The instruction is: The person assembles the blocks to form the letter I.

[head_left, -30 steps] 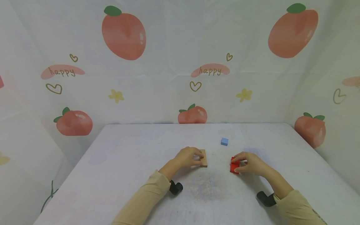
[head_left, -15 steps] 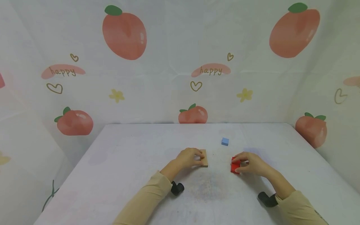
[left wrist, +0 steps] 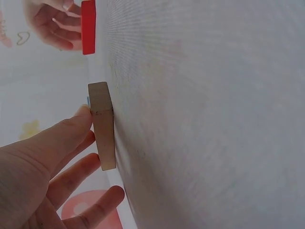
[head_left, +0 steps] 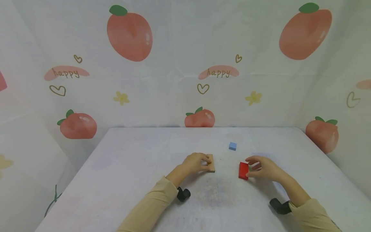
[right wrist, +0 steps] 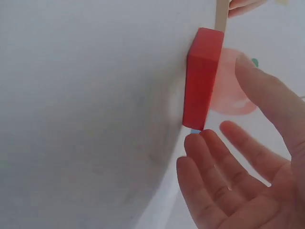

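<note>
1. Hands: the left hand (head_left: 195, 162) lightly grips the wooden block between thumb and fingers; the right hand (head_left: 265, 168) holds nothing, its fingers loosely extended just beside the red block. Whether a fingertip brushes it, I cannot tell.
2. Red block (head_left: 242, 170): probably light, stiff and hard to damage; its painted faces may be a little slick. The two long sides or two ends should give the surest hold. It lies flat on the worktop (head_left: 145, 161), right of the wooden one, an evenly bright red oblong with crisp edges.
3. Wooden block (head_left: 212, 163): close to the red in size, likely light and rigid, with bare-looking faces that should grip better. Opposite edges suit a pinch. It lies flat, pale tan, long side pointing away from the person, a small dark mark at one corner.
4. Blue block (head_left: 233, 146): likely lightest, best taken by fingertips across opposite sides. Small, squarish and pale blue, it sits beyond the other two, untouched.
</note>
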The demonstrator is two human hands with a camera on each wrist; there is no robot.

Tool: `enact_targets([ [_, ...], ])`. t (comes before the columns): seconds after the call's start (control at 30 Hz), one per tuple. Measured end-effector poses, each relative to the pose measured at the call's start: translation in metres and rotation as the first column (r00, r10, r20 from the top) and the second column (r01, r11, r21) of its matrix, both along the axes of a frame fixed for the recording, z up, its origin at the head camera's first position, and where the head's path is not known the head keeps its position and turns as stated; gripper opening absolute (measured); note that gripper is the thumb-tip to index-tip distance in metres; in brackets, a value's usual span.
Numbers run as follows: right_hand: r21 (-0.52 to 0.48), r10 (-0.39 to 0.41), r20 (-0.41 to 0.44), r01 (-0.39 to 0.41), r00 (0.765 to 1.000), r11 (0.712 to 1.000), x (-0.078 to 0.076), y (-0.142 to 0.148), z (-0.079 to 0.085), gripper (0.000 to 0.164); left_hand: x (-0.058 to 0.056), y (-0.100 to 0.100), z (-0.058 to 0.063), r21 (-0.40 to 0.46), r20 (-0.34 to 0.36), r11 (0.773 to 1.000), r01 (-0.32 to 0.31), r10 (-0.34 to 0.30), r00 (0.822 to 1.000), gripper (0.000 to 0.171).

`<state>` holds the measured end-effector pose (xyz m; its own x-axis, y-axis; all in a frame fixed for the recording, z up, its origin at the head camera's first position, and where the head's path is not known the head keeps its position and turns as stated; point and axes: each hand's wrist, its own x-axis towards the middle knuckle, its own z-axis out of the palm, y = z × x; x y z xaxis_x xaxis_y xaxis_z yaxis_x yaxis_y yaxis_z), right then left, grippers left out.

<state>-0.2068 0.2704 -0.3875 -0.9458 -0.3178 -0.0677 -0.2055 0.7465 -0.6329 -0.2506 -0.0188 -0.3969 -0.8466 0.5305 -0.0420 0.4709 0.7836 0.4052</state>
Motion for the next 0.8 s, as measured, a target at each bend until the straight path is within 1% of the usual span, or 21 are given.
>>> enact_targets([
  [0.07,-0.008,-0.003,0.016,0.003,1.000,1.000,-0.0002,0.0011,-0.0012,0.055,-0.0003,0.0001,-0.0004,-0.001,-0.004,1.000,0.002,-0.002,1.000,0.033],
  [0.13,-0.014,-0.030,0.046,0.030,0.999,0.999,-0.0003,0.0012,-0.0024,0.057,-0.0005,0.0001,-0.0005,-0.001,-0.002,1.000,0.001,-0.001,1.000,0.033],
  [0.27,-0.012,-0.059,0.089,0.061,0.994,0.998,-0.0005,0.0012,-0.0053,0.061,-0.0003,-0.0001,0.0001,-0.003,-0.002,1.000,0.000,0.000,1.000,0.033],
  [0.47,-0.004,-0.064,0.124,0.065,0.990,0.998,-0.0030,-0.0001,-0.0082,0.063,-0.0008,-0.0012,-0.0007,0.005,-0.025,1.000,0.012,-0.012,1.000,0.031],
  [0.67,0.013,-0.069,0.138,0.067,0.988,0.998,-0.0054,-0.0039,-0.0082,0.064,-0.0009,-0.0011,-0.0009,0.003,-0.017,1.000,0.015,-0.015,1.000,0.032],
  [0.8,0.009,-0.054,0.144,0.054,0.988,0.999,-0.0060,-0.0056,-0.0059,0.064,-0.0018,-0.0009,-0.0020,0.004,-0.015,1.000,0.014,-0.014,1.000,0.032],
])
